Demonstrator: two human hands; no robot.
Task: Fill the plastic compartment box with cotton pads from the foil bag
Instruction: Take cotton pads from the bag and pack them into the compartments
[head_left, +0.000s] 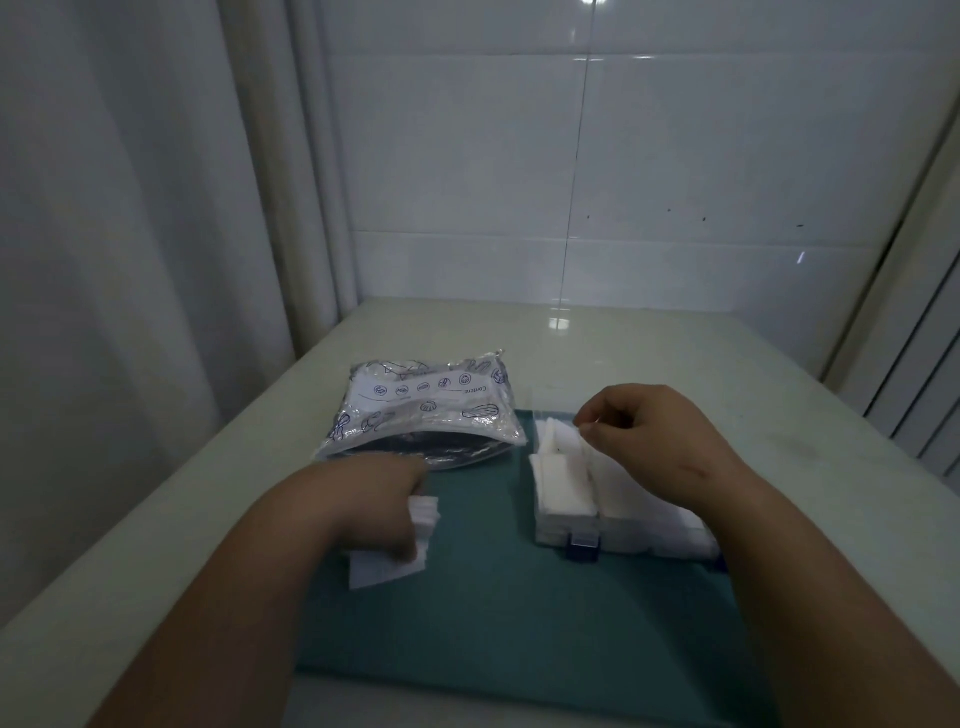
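Note:
A foil bag with blue printed drawings lies at the far left of a teal mat, its open mouth facing me. My left hand rests just in front of that mouth, shut on a stack of white cotton pads. To the right stands a clear plastic compartment box with a blue latch, holding white pads in its compartments. My right hand hovers over the box's far part, thumb and fingers pinched on the edge of a thin white pad or the clear lid; I cannot tell which.
The mat lies on a pale table. A grey curtain hangs at the left, a white tiled wall rises behind, and ribbed panels stand at the right.

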